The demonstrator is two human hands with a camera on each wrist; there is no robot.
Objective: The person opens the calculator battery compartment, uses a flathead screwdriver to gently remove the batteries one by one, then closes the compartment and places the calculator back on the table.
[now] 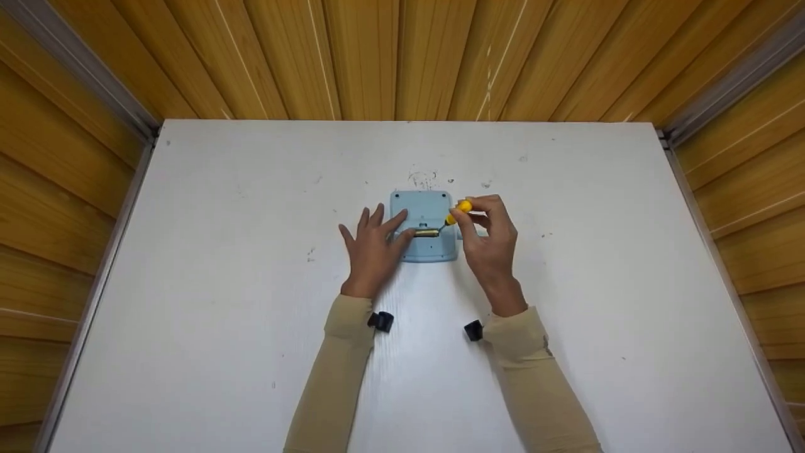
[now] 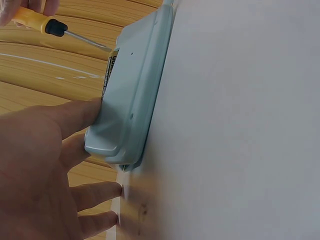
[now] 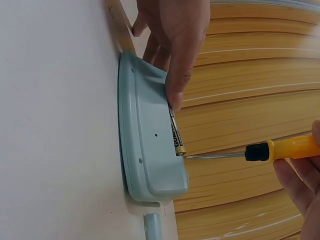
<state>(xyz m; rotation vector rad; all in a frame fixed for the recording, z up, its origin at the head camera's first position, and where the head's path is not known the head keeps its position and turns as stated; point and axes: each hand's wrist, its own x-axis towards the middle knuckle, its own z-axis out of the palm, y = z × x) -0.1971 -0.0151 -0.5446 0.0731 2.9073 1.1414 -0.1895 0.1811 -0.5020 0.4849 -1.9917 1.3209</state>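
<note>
A light blue plastic device (image 1: 421, 204), perhaps a calculator, lies back up on the white table. In its slot sits a gold and black battery (image 1: 427, 233), whose right end stands slightly proud in the right wrist view. My left hand (image 1: 373, 255) is spread at the device's left side, thumb pressing the battery's left end and forefinger on the casing. My right hand (image 1: 494, 242) pinches the yellow handle of a screwdriver (image 3: 287, 148) between thumb and fingers. The metal tip meets the battery's right end at a slant.
Just right of the device, partly behind my right hand, lies a small light blue plastic piece (image 3: 153, 227). Wood-patterned panels (image 1: 365, 60) stand behind and beside the white table (image 1: 220, 302). A black wrist mount (image 1: 381, 321) is on each sleeve.
</note>
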